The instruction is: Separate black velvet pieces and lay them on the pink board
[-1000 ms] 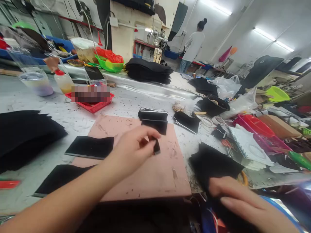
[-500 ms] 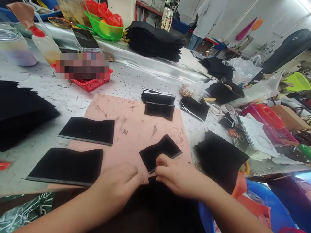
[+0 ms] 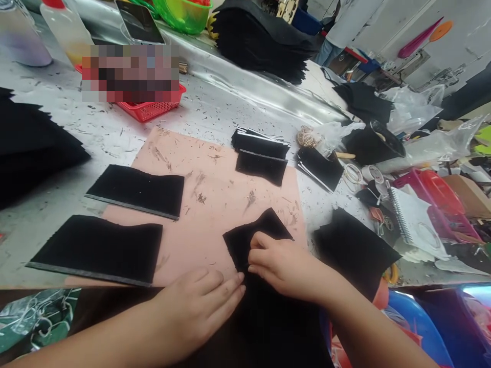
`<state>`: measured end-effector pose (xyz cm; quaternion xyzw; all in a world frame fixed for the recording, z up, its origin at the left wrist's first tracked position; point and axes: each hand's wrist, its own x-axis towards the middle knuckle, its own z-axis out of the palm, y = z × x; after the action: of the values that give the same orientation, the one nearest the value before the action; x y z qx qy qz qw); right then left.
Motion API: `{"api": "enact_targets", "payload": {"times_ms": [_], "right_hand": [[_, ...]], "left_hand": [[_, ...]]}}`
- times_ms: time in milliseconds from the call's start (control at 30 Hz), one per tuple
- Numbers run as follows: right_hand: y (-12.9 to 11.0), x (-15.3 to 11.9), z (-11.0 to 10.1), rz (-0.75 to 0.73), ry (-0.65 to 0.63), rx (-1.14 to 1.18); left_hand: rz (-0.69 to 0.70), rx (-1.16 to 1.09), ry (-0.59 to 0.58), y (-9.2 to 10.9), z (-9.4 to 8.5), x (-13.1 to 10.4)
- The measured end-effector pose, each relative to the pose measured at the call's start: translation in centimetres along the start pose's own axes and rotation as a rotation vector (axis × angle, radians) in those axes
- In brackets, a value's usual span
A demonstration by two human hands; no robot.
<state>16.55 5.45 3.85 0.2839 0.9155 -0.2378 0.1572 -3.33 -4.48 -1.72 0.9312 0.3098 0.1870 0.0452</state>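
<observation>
On the near edge of a pink board point(image 3: 215, 204), a small black fabric piece point(image 3: 264, 222) meets a larger black fabric point(image 3: 284, 322) that hangs over the edge. My right hand point(image 3: 280, 263) is closed in a pinch on the small piece where the two meet; its fingertips hide the exact hold. Beside it, my left hand point(image 3: 203, 299) lies flat, fingers stretched out, tips touching the larger fabric's edge. Two black fabric pieces with grey strips along their near edges, an upper one point(image 3: 140, 189) and a lower one point(image 3: 99, 245), lie to the left.
Small black pieces point(image 3: 263, 166) are stacked at the board's far side. Black fabric piles stand at left point(image 3: 34, 143) and right point(image 3: 353, 250). Further back are a red basket point(image 3: 153, 110), bottles point(image 3: 69, 30) and a phone point(image 3: 140, 23). A notebook point(image 3: 414, 214) lies at right.
My left hand's fingers have straightened from a curl and moved slightly right. My right hand keeps its pinch, and the small piece's strip edge is now largely covered. The view has tilted down.
</observation>
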Motion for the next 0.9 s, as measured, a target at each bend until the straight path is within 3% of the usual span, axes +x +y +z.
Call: {"api": "enact_targets", "payload": {"times_ms": [533,700,900], "right_hand": [[-0.4,0.1,-0.1,0.041,-0.003,-0.101],[0.9,-1.2,-0.5,0.159,0.099,-0.032],[2.7,-2.0,-0.6,0.175,0.167,0.051]], "left_hand": [[-0.023,0.079,0.023,0.3,0.4,0.5],[-0.066,0.157,0.029,0.7,0.5,1.2],[-0.051,0.184,0.081,1.4,1.1,2.1]]}}
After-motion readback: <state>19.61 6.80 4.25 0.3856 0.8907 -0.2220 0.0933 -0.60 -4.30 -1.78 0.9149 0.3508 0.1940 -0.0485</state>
